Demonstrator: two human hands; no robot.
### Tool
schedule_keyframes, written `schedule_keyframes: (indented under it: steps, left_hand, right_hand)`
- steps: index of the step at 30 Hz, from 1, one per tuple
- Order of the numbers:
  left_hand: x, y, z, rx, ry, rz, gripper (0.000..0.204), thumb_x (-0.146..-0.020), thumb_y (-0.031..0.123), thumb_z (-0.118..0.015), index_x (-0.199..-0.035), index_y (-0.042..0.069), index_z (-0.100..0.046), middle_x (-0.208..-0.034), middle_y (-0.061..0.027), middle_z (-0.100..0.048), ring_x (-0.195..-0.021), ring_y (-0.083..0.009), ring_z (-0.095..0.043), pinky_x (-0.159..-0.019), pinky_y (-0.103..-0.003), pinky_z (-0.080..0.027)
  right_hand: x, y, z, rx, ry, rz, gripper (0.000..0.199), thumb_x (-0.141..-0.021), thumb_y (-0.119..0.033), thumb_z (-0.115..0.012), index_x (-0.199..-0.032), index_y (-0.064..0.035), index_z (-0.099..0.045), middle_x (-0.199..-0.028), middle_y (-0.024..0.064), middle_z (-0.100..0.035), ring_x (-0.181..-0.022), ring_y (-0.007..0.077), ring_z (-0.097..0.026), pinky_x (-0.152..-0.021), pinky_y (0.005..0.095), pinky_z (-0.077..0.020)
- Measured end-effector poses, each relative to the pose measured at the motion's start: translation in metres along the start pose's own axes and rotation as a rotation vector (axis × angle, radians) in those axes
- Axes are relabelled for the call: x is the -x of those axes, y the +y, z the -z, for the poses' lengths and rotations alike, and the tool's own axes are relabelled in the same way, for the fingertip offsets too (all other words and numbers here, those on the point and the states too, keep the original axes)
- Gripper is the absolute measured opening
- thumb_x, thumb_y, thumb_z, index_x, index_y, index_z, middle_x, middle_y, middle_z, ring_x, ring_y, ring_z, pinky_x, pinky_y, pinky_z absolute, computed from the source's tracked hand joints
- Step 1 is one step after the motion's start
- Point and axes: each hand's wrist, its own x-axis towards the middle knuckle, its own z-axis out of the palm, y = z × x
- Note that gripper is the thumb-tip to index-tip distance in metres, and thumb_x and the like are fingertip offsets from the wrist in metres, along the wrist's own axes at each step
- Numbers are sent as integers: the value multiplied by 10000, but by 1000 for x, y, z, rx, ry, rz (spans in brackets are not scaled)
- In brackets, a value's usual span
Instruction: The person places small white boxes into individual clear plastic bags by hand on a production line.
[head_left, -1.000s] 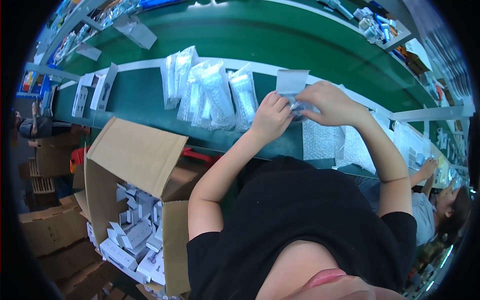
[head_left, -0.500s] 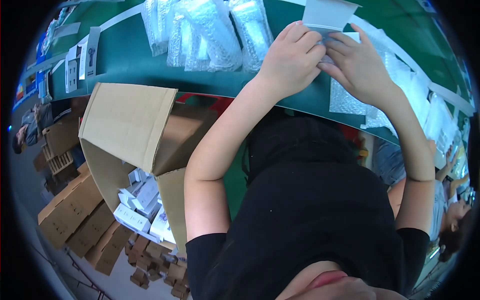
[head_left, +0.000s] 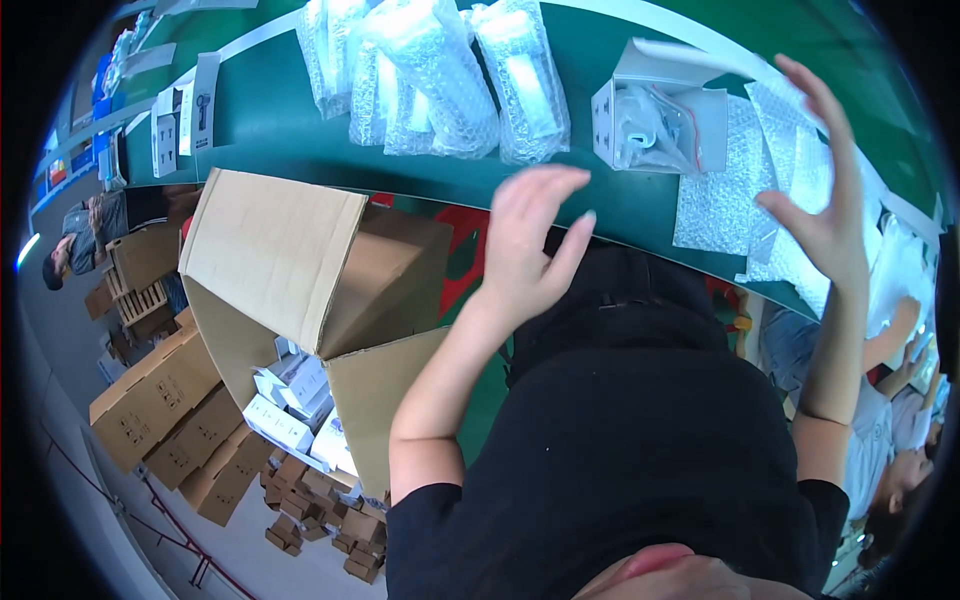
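A small white box (head_left: 712, 130) stands on the green table with its lid flap up. Inside it lies a clear plastic bag (head_left: 650, 128), its contents hard to make out. My left hand (head_left: 530, 235) hovers near the table's front edge, left of the box, fingers and thumb apart, holding nothing. To the right of the box my right hand (head_left: 828, 200) is raised with thumb and fingers spread, over sheets of bubble wrap (head_left: 715, 215). Several bubble-wrapped packages (head_left: 520, 85) lie on the table, left of the box.
A large open cardboard carton (head_left: 275, 250) holding several white boxes (head_left: 280, 425) stands at the table's left front. Upright printed boxes (head_left: 204, 105) are at the table's far left. Closed cartons (head_left: 150, 400) sit on the floor. Co-workers (head_left: 870, 430) are at the right.
Both hands have come off the small white box and parted. The left moved toward me and left, the right moved right. The box and the bag in it now show.
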Motion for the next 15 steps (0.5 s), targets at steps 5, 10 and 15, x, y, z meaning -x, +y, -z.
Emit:
schedule_keyframes:
  steps: [5, 10, 15]
  left_hand:
    - [58, -19, -46, 436, -540, 396, 432, -887, 265, -413, -1213, -18, -413, -1262, -135, -417, -1185, -250, -368, -980, -314, -281]
    - [43, -36, -44, 818, -476, 787, 478, -907, 340, -355, -1252, 11, -382, -1309, -122, -368, -1214, -233, -337, -994, -294, -263]
    - [55, -33, -49, 629, -534, 732, 481, -905, 356, -354, -1250, 22, -390, -1310, -109, -370, -1209, -227, -346, -991, -278, -265]
  right_hand:
    - [30, 23, -58, -86, -201, -320, 852, -557, -223, -778, -1276, -78, -345, -1251, 113, -432, -1140, 299, -421, -944, 404, -342]
    - [9, 51, -59, -157, -227, -238, 846, -542, -160, -784, -1266, -68, -355, -1228, 114, -447, -1091, 286, -461, -910, 384, -373]
    - [-21, 59, -33, -170, -205, -166, 805, -545, -159, -785, -1234, -43, -384, -1136, 105, -511, -993, 252, -515, -860, 344, -402]
